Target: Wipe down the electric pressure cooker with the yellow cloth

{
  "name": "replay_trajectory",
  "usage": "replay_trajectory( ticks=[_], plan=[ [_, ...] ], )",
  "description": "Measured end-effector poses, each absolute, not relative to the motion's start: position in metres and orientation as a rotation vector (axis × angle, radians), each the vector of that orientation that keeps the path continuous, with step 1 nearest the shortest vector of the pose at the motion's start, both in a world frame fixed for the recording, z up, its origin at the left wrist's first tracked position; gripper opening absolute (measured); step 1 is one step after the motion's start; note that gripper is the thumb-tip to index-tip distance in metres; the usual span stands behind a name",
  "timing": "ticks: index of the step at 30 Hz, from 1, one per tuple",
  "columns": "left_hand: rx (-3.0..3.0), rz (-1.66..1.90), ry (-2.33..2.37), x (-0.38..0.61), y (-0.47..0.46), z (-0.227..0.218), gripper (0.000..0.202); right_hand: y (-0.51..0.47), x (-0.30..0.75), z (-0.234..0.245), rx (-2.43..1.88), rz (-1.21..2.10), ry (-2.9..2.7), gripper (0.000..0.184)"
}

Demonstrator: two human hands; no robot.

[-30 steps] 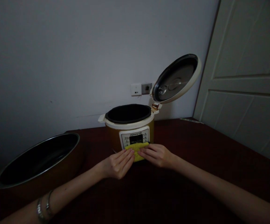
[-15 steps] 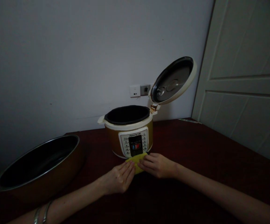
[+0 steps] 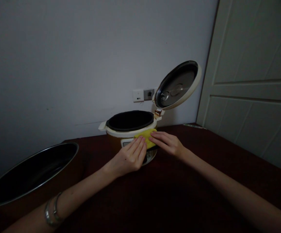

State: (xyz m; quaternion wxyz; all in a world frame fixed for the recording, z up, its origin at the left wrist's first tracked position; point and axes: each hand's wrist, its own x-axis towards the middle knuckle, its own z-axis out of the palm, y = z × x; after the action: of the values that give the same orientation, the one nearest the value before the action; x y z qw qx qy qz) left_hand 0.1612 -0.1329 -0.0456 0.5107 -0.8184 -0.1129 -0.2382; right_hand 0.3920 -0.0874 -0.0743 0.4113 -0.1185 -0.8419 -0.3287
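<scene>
Both hands hold a folded yellow cloth (image 3: 148, 136) between them, in front of an electric pressure cooker (image 3: 113, 137). My left hand (image 3: 130, 156) has its fingers closed on the cloth's left part. On the right edge, my right hand (image 3: 167, 142) pinches the same cloth, thumb side hidden. The cloth covers much of the cooker's control panel, near the white rim; whether it touches the panel I cannot tell. Swung up on its hinge at the right, the cooker's lid (image 3: 178, 85) shows its metal underside. The dark pot opening (image 3: 130, 120) faces up.
A large brown pan (image 3: 33, 191) with a dark inside stands on the left of the dark red table (image 3: 191, 181). Behind the cooker, a wall socket (image 3: 149, 94) and a white plate (image 3: 138, 95) sit on the wall. A white panelled door (image 3: 249, 87) is at the right.
Both hands have risen with the yellow cloth, from below the cooker's control panel to its upper part near the rim. The view has shifted slightly.
</scene>
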Motion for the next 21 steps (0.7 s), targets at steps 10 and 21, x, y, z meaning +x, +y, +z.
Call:
replay_trajectory(
  ticks=[10,21],
  plan=[
    [-1.984,-0.482,-0.304,0.168,-0.142,-0.055,0.025,-0.087,0.386,-0.103,-0.387,-0.717,-2.019,0.027],
    [-2.031,-0.361,-0.325,0.169,-0.145,-0.133,0.032,-0.1,0.388,-0.162,-0.444,-0.574,-2.219,0.031]
  ],
)
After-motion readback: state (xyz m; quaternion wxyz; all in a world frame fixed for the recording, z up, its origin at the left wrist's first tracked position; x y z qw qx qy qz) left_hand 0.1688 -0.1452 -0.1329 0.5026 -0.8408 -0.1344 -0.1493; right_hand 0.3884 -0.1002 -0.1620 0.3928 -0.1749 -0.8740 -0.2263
